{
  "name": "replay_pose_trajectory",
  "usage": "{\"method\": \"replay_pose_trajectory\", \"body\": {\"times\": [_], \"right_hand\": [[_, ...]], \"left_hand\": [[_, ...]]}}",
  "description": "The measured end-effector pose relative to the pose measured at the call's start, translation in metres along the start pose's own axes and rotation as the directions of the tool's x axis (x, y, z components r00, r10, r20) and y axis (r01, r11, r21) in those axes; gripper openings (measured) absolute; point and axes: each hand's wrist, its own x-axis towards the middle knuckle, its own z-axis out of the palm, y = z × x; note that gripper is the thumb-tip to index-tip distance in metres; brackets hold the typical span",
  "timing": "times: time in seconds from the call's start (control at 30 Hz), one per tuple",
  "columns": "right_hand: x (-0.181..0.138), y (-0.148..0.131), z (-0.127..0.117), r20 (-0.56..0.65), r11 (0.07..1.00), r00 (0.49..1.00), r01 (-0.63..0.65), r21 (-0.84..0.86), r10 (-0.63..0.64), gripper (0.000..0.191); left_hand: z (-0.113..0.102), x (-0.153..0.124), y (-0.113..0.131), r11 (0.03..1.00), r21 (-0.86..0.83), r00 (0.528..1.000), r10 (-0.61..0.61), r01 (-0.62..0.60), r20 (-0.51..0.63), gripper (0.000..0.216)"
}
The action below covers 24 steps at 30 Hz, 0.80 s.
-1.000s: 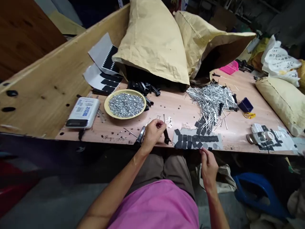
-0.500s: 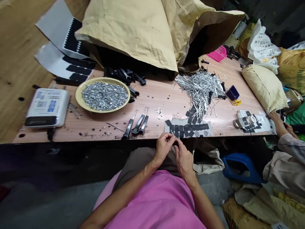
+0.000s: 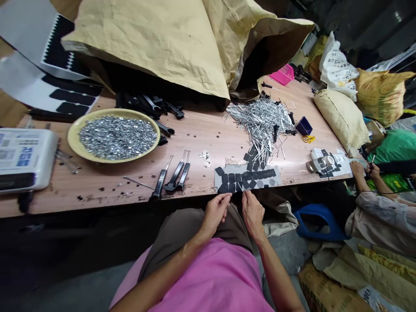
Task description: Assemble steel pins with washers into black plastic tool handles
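At the table's near edge my left hand is closed in a pinch, thumb against forefinger. What it holds, if anything, is too small to make out. A short gap away, my right hand is closed too, its fingertips at the edge of a grey sheet bearing black rounded pads. A thin light pin-like piece shows just above those fingertips; whether they grip it is unclear. Left of the sheet lie several small flat metal pieces and three black handles with metal rods.
A yellow bowl of metal washers stands left, beside a white box. Large paper sacks line the back. A heap of metal pins lies beyond the sheet. At right, a co-worker's hands are at the table edge.
My hands have moved apart; before, their fingertips met. The whole view has shifted, so the table things sit further left. The co-worker's hands have also shifted slightly.
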Motion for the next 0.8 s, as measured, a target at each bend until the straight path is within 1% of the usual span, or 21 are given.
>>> {"method": "replay_pose_trajectory", "body": {"times": [0.1, 0.13, 0.23, 0.27, 0.37, 0.4, 0.5, 0.53, 0.57, 0.63, 0.67, 0.77, 0.8], "right_hand": [[0.005, -0.006, 0.005, 0.039, 0.991, 0.996, -0.070, -0.112, 0.074, 0.028], [0.004, -0.008, 0.007, 0.059, 0.987, 0.995, -0.069, -0.144, 0.078, 0.028], [0.000, -0.014, 0.012, 0.111, 0.982, 0.994, -0.003, -0.189, 0.024, 0.027], [-0.001, -0.014, 0.012, 0.110, 0.981, 0.994, -0.001, -0.196, 0.023, 0.027], [-0.002, -0.013, 0.009, 0.055, 0.967, 0.992, -0.096, -0.237, 0.113, 0.029], [-0.003, -0.013, 0.009, 0.049, 0.961, 0.991, -0.107, -0.254, 0.123, 0.029], [-0.003, -0.016, 0.006, 0.098, 0.961, 0.994, -0.011, -0.278, 0.039, 0.028], [-0.003, -0.017, 0.005, 0.109, 0.959, 0.993, -0.007, -0.282, 0.040, 0.027], [-0.003, -0.019, 0.004, 0.110, 0.956, 0.991, -0.045, -0.291, 0.080, 0.027], [-0.002, -0.022, 0.001, 0.091, 0.934, 0.975, -0.162, -0.318, 0.200, 0.029], [-0.002, -0.023, 0.000, 0.095, 0.927, 0.969, -0.186, -0.326, 0.228, 0.029], [-0.003, -0.025, 0.000, 0.137, 0.953, 0.987, -0.037, -0.300, 0.081, 0.027], [-0.004, -0.025, -0.001, 0.140, 0.956, 0.988, -0.026, -0.293, 0.070, 0.027]], "left_hand": [[-0.012, -0.001, -0.001, 0.999, 0.002, 0.999, -0.035, 0.035, 0.002, 0.039], [-0.015, -0.001, -0.002, 0.999, 0.001, 0.999, -0.039, 0.039, -0.008, 0.038], [-0.020, -0.003, -0.003, 1.000, -0.005, 0.998, -0.027, 0.026, -0.054, 0.042], [-0.020, -0.004, -0.003, 1.000, -0.005, 0.998, -0.018, 0.018, -0.067, 0.044], [-0.020, -0.006, -0.001, 1.000, 0.002, 0.996, 0.014, -0.014, -0.090, 0.049], [-0.021, -0.006, 0.001, 1.000, 0.004, 0.995, 0.025, -0.024, -0.094, 0.051], [-0.023, -0.005, 0.005, 0.998, 0.007, 0.992, 0.065, -0.065, -0.104, 0.052], [-0.024, -0.004, 0.006, 0.997, 0.010, 0.991, 0.080, -0.079, -0.109, 0.053], [-0.025, -0.004, 0.007, 0.996, 0.015, 0.989, 0.094, -0.093, -0.116, 0.053], [-0.027, -0.003, 0.007, 0.993, 0.031, 0.984, 0.117, -0.114, -0.132, 0.052], [-0.027, -0.003, 0.007, 0.992, 0.041, 0.982, 0.127, -0.122, -0.139, 0.051], [-0.028, -0.003, 0.005, 0.986, 0.079, 0.978, 0.158, -0.148, -0.136, 0.048], [-0.028, -0.002, 0.004, 0.981, 0.103, 0.975, 0.175, -0.162, -0.134, 0.047]]}}
